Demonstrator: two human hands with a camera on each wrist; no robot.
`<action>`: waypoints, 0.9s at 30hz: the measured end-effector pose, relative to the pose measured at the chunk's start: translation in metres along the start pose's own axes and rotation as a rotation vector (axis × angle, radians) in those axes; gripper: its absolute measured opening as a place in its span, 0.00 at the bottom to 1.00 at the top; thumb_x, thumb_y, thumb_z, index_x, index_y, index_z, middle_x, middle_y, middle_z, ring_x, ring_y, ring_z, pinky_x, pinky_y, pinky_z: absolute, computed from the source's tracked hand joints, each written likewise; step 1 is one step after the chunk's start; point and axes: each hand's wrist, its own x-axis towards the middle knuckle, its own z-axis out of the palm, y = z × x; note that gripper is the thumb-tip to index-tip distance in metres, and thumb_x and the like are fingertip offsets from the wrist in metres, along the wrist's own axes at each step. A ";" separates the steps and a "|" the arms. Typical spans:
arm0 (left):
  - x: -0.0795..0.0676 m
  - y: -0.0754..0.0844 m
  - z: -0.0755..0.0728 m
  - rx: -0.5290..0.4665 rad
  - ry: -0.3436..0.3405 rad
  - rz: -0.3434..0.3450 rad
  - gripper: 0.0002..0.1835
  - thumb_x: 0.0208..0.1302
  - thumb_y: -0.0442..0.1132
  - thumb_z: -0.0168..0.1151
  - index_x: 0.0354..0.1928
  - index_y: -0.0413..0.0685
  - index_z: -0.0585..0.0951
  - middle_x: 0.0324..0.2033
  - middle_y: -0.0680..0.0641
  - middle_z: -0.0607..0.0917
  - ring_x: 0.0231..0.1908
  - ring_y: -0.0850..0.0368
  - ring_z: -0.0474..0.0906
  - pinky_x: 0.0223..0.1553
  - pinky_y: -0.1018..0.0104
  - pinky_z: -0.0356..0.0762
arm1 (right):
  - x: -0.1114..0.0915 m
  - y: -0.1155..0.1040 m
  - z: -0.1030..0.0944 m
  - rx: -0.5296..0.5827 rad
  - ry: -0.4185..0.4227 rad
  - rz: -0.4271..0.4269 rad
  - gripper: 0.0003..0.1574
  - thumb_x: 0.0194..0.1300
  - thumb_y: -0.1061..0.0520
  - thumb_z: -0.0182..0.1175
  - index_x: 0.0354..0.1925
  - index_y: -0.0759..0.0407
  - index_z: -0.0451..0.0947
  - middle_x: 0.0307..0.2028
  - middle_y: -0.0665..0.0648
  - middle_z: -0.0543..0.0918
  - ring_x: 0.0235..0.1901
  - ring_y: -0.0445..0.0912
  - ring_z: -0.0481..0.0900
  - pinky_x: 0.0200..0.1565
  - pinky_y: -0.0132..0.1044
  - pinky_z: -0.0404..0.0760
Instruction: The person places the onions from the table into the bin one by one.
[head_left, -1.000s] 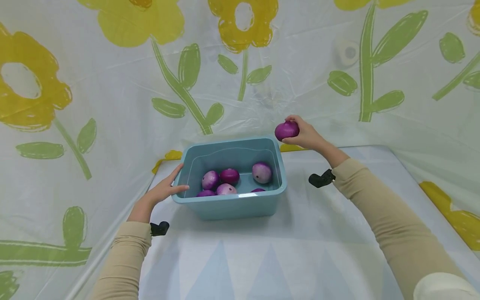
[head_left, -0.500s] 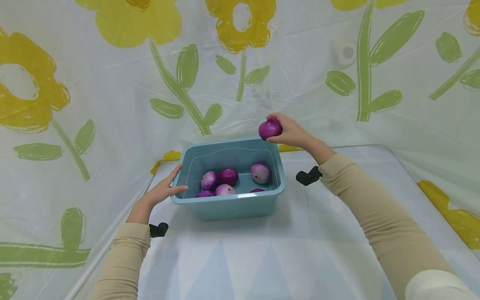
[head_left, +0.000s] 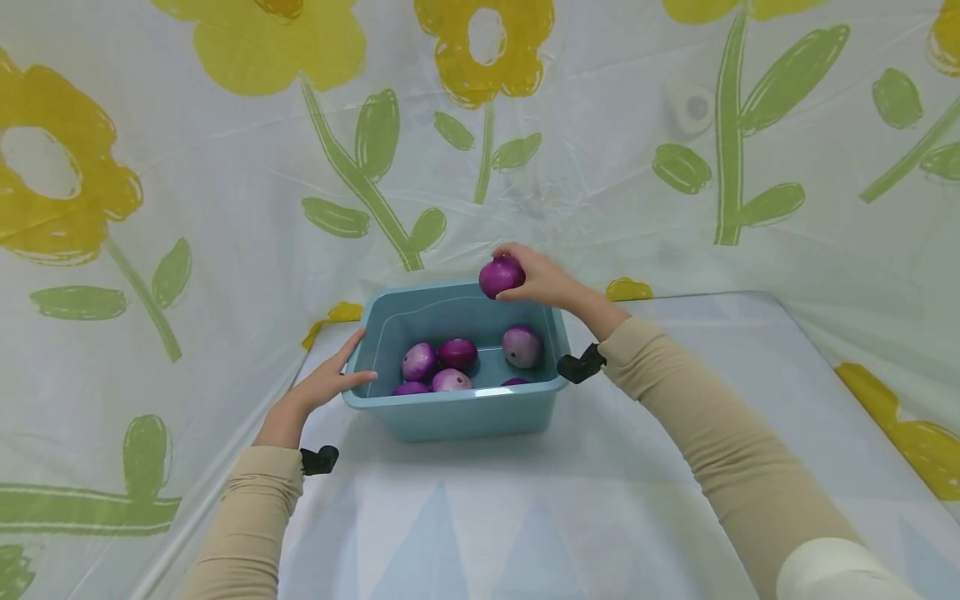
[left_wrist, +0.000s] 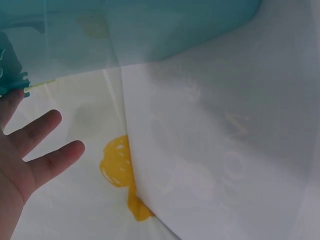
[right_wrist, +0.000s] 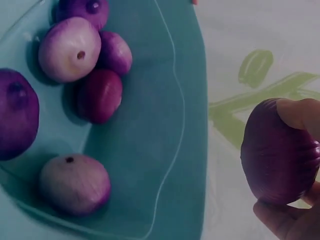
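My right hand point(head_left: 542, 279) grips a dark purple onion point(head_left: 502, 276) above the far rim of a blue plastic bin point(head_left: 465, 417). In the right wrist view, thumb and fingers close around that onion point(right_wrist: 280, 152) beside the bin's wall. Inside the bin lie several onions, among them a pale purple one point(head_left: 522, 346) at the right and a dark red-purple one point(head_left: 458, 355) near the middle. With fingers spread, my left hand point(head_left: 324, 381) rests on the bin's left rim. The left wrist view shows its extended fingers point(left_wrist: 55, 157) below the bin's side point(left_wrist: 75, 45).
The bin stands on a table with a pale cloth point(head_left: 480, 517) patterned with light blue triangles. Behind it hangs a white curtain point(head_left: 585, 167) printed with yellow flowers and green stems. Each wrist carries a black camera mount point(head_left: 582, 364).
My right hand has carried the onion leftward, from beyond the bin's back right corner to over its far rim, slightly lower now. The left hand stays at the rim.
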 end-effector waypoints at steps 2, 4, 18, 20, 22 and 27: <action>0.000 0.000 0.001 0.001 -0.001 0.000 0.48 0.58 0.57 0.56 0.71 0.66 0.36 0.69 0.36 0.47 0.64 0.30 0.51 0.56 0.31 0.55 | 0.002 -0.001 0.005 -0.018 -0.012 -0.016 0.40 0.51 0.55 0.67 0.60 0.58 0.62 0.57 0.59 0.69 0.55 0.53 0.68 0.53 0.48 0.74; 0.001 0.000 0.001 0.005 -0.003 0.002 0.48 0.58 0.57 0.56 0.71 0.66 0.36 0.69 0.35 0.47 0.63 0.30 0.51 0.56 0.31 0.55 | 0.003 -0.003 0.009 -0.037 -0.025 -0.036 0.38 0.53 0.55 0.66 0.60 0.60 0.63 0.57 0.60 0.70 0.55 0.53 0.68 0.53 0.48 0.74; 0.001 0.001 0.000 -0.004 -0.011 0.035 0.48 0.59 0.55 0.57 0.71 0.66 0.36 0.70 0.37 0.45 0.64 0.31 0.50 0.57 0.32 0.54 | -0.008 -0.006 0.006 -0.043 -0.010 -0.033 0.31 0.65 0.53 0.55 0.62 0.63 0.62 0.61 0.62 0.67 0.59 0.58 0.65 0.60 0.50 0.65; 0.001 0.001 -0.001 -0.006 -0.012 0.038 0.47 0.59 0.54 0.57 0.71 0.66 0.36 0.70 0.37 0.45 0.64 0.31 0.50 0.57 0.31 0.54 | -0.011 -0.003 0.002 -0.056 -0.008 -0.029 0.32 0.65 0.52 0.54 0.63 0.63 0.61 0.61 0.62 0.66 0.59 0.57 0.64 0.60 0.49 0.64; 0.001 0.002 -0.002 -0.007 -0.014 0.040 0.47 0.60 0.53 0.57 0.71 0.65 0.36 0.70 0.37 0.45 0.64 0.31 0.49 0.57 0.31 0.53 | -0.015 -0.001 -0.002 -0.062 -0.005 -0.025 0.32 0.65 0.51 0.54 0.63 0.62 0.61 0.61 0.62 0.66 0.60 0.57 0.64 0.61 0.49 0.64; 0.002 0.002 -0.004 0.019 -0.014 0.045 0.47 0.59 0.55 0.56 0.71 0.64 0.36 0.70 0.37 0.44 0.65 0.31 0.47 0.58 0.31 0.52 | -0.031 0.000 -0.013 -0.105 0.019 -0.033 0.33 0.65 0.49 0.54 0.63 0.61 0.62 0.62 0.61 0.66 0.62 0.56 0.61 0.62 0.50 0.61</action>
